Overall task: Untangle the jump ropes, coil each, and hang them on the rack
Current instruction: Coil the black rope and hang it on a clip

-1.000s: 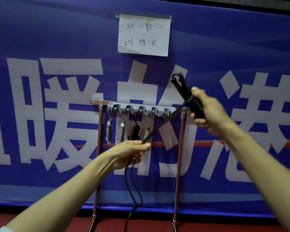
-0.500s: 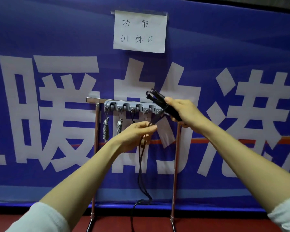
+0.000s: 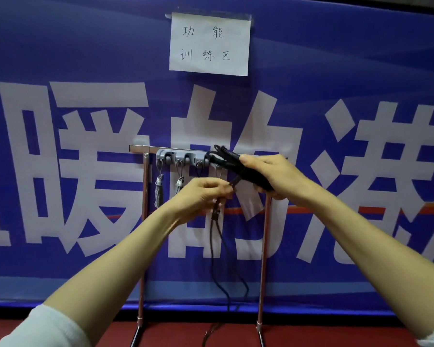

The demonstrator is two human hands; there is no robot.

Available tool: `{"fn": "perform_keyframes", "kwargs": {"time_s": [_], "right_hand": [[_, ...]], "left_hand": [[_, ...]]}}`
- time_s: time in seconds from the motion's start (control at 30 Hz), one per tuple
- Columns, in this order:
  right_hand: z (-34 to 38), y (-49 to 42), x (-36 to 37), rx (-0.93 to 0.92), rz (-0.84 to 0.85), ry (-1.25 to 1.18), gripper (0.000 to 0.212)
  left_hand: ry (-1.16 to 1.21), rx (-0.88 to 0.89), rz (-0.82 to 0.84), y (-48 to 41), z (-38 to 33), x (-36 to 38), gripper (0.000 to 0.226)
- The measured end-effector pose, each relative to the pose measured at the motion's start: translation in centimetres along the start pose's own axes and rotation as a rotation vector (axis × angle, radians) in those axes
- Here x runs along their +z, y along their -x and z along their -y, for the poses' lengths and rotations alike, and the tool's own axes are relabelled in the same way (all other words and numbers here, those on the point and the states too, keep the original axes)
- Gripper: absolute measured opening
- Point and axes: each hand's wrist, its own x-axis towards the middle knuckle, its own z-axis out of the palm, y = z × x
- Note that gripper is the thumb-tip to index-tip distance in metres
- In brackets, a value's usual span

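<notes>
My right hand grips the black jump rope handles, which point up and left in front of the grey hook strip of the metal rack. My left hand pinches the black rope just below the handles. From there the rope hangs in a long loop down to the red floor. Two coiled grey-white ropes hang from the left hooks; my hands hide the hooks further right.
The rack stands on two thin legs against a blue banner with large white characters. A white paper sign is taped above. Red floor runs along the bottom.
My right hand has dropped down and left with the handles, from above the rack to level with the hooks. My left hand rose slightly and closed in toward it.
</notes>
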Motion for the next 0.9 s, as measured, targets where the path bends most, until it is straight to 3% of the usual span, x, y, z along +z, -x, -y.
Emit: {"fn": "perform_keyframes", "kwargs": {"time_s": [0.1, 0.2, 0.37, 0.43, 0.53, 0.63, 0.73, 0.8, 0.9], "right_hand": [[0.6, 1.8, 0.5, 0.129, 0.294, -0.199, 0.05], [0.3, 2.6, 0.4, 0.333, 0.578, -0.372, 0.056], [-1.3, 2.6, 1.0, 0.55, 0.928, -0.367, 0.054], [-1.8, 2.2, 1.6, 0.572, 0.947, -0.241, 0.05], [-2.4, 1.4, 2.6, 0.404, 0.728, 0.092, 0.043], [-3.1, 0.7, 3.2, 0.116, 0.299, 0.44, 0.032], [-4.0, 0.3, 3.0, -0.101, -0.077, 0.857, 0.038], [-4.3, -0.1, 2.9, -0.204, -0.209, 1.001, 0.042], [-4.6, -0.6, 3.1, -0.464, -0.402, 1.072, 0.048]], "left_hand": [[-0.257, 0.274, -0.003, 0.6, -0.8, -0.7, 0.014], [-0.512, 0.391, 0.018, 0.6, -1.6, -1.8, 0.005], [-0.673, 0.24, 0.404, 0.3, -4.4, -1.7, 0.017], [-0.942, 0.279, 0.451, -0.1, -5.3, -1.1, 0.006], [-1.27, 0.393, 0.381, -0.5, -4.6, -0.9, 0.009], [-1.311, 0.475, 0.05, -0.1, -3.0, -0.7, 0.01], [-0.675, 0.255, -0.183, 0.6, -1.7, 0.4, 0.024], [-0.247, -0.029, -0.113, 0.8, -1.5, 1.1, 0.036], [0.236, -0.299, 0.062, 0.7, -1.2, 1.1, 0.049]]}}
